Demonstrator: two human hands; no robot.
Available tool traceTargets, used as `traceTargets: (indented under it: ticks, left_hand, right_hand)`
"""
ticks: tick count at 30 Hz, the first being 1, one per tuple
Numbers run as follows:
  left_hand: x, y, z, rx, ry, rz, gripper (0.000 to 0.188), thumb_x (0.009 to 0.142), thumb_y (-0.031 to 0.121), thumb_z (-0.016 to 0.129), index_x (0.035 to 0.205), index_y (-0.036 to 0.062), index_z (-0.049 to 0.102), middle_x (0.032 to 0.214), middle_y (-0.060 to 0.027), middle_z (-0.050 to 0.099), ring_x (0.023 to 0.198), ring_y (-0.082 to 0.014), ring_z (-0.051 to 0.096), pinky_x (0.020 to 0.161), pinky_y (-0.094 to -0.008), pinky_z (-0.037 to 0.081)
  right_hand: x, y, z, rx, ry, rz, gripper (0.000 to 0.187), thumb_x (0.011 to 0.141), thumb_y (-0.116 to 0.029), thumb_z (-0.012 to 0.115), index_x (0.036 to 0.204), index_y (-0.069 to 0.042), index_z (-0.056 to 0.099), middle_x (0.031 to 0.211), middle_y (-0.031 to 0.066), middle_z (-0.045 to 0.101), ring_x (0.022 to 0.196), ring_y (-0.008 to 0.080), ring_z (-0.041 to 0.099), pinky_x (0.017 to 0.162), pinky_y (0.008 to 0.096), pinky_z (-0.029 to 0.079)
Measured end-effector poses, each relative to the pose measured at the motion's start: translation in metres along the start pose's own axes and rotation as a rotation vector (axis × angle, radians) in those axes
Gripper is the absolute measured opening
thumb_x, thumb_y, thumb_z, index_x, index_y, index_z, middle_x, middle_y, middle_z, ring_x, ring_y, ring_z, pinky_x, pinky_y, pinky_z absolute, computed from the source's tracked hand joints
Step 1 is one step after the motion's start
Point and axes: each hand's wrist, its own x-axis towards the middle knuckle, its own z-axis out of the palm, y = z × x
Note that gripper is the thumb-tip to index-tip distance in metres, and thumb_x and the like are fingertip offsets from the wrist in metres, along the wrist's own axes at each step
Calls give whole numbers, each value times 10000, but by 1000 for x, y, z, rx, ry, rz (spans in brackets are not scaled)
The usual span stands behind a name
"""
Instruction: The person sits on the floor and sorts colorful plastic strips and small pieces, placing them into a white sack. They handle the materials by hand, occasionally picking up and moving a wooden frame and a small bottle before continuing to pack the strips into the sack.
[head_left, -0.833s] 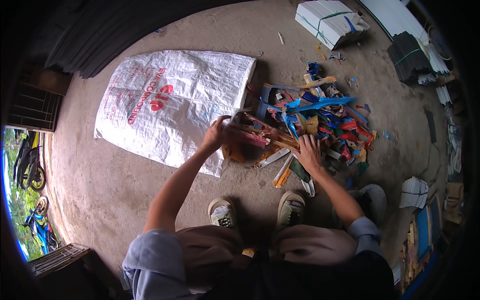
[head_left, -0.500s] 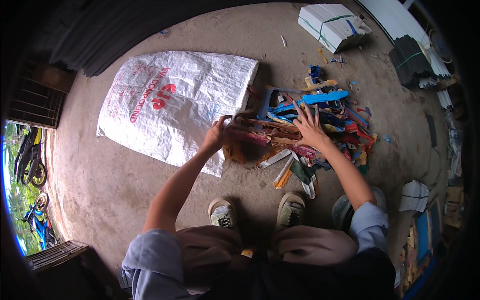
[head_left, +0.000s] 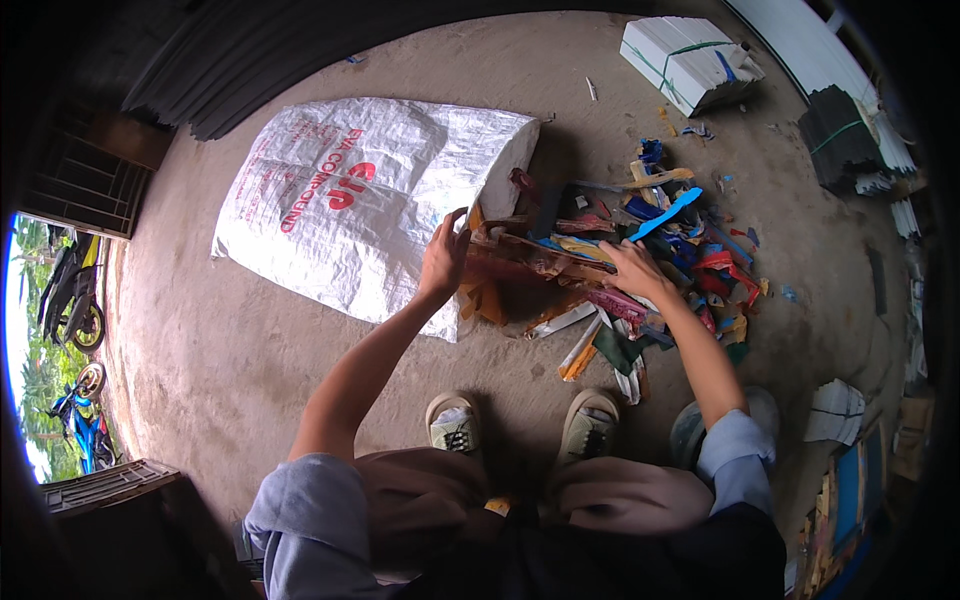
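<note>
A white woven sack (head_left: 390, 170) with red print lies flat on the concrete, its mouth facing right. My left hand (head_left: 445, 262) is closed at the near part of the sack's mouth, fingers bent around its edge. Brown and reddish scrap strips (head_left: 530, 255) reach into the opening. On these strips rests my right hand (head_left: 638, 272), fingers bent over them and pointing left. A bright blue strip (head_left: 668, 214) sticks up at a slant just beyond that hand. Loose coloured scraps (head_left: 715, 270) spread to its right. The sack's inside is mostly hidden.
A strapped white bundle (head_left: 680, 62) stands at the far right, with a dark strapped stack (head_left: 840, 140) beside it. Long dark sheets (head_left: 250, 60) lie along the far left. My shoes (head_left: 588, 425) are close to the pile. Motorbikes (head_left: 80, 300) stand outside at left.
My right hand has come down and drawn its spread fingers in over the strips. The blue strip has tilted up at a slant. My left hand stays by the sack's mouth.
</note>
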Motion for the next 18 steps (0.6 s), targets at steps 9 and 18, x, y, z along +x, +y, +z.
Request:
traceTargets:
  ticks: [9,18]
  left_hand:
    - [0,38,-28,-33,227,226,310,899,145,455,1203,91,474,1068,-167,563,923,-322,578,778,-374,450]
    - [-3,-13,-6,460,-160,194,373,839,167,515,1208,219,498,1085,-117,560,807,-294,617,712,-384,510]
  right_hand:
    - [52,-67,-35,-54,297,-198,493,700,-164,680,1139,-41,490,835,163,604,847,312,563,784,441,402]
    - [100,-106,50,78,115,-204,777,666,-360,729,1244,18,373,1171,247,464,1046,367,489,890,474,381]
